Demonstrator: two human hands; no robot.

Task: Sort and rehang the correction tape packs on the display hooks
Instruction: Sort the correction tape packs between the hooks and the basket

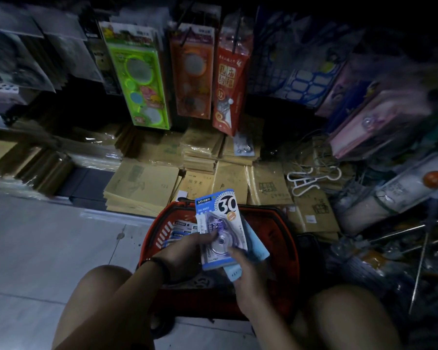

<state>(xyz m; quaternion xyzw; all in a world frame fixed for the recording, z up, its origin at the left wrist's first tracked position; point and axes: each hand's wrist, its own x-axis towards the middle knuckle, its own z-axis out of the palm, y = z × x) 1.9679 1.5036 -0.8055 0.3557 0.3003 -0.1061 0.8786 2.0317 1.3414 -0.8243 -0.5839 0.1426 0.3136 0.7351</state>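
Note:
A blue and white correction tape pack [219, 218] marked "30", with a purple tape roller under clear plastic, stands upright above a red shopping basket [286, 231]. My left hand [187, 251] grips its left edge with the thumb across the front. My right hand [248, 271] holds the lower right corner, together with more light blue packs [257, 248] fanned behind it. Several similar packs [178, 231] lie in the basket at the left. Bare metal display hooks [415, 228] stick out at the right.
Stacks of brown exercise books [142, 188] cover the low shelf behind the basket. Green [139, 74], orange [194, 69] and red [229, 79] packets hang above. White plastic hangers [309, 180] lie on the books. Pale tiled floor [36, 248] is at the left. My knees frame the basket.

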